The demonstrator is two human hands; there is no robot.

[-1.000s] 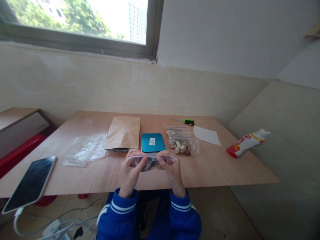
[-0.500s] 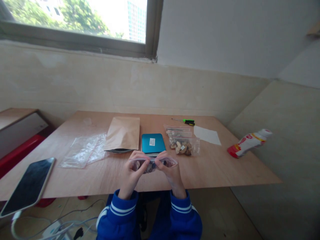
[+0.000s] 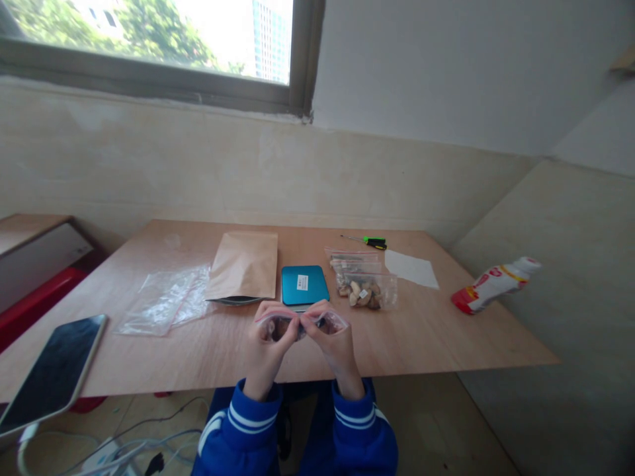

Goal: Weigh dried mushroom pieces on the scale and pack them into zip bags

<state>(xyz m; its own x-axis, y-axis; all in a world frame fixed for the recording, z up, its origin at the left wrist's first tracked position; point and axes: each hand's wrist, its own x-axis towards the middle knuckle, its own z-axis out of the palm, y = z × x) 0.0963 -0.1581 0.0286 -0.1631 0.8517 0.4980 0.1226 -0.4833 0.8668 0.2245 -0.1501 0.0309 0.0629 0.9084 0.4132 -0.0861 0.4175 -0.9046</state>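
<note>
My left hand (image 3: pixel 269 347) and my right hand (image 3: pixel 330 346) pinch the top edge of a small clear zip bag of nuts (image 3: pixel 301 324), held just above the table's near edge. The thumbs and fingertips meet near the middle of the bag's seal. Both wrists wear blue sleeves with white stripes. Behind the bag lies a teal scale (image 3: pixel 304 285). To its right lie filled zip bags of nuts (image 3: pixel 366 289). A brown paper pouch (image 3: pixel 245 266) lies to the scale's left.
Empty clear bags (image 3: pixel 166 301) lie on the plywood table (image 3: pixel 436 330) at left. A phone (image 3: pixel 44 377) sits at the near left corner. A green screwdriver (image 3: pixel 371 242), white paper (image 3: pixel 411 269) and a red-white bottle (image 3: pixel 492 283) are at right. Cables lie on the floor.
My two hands have slid closer together along the bag's top edge, and the bag has bunched narrower between them.
</note>
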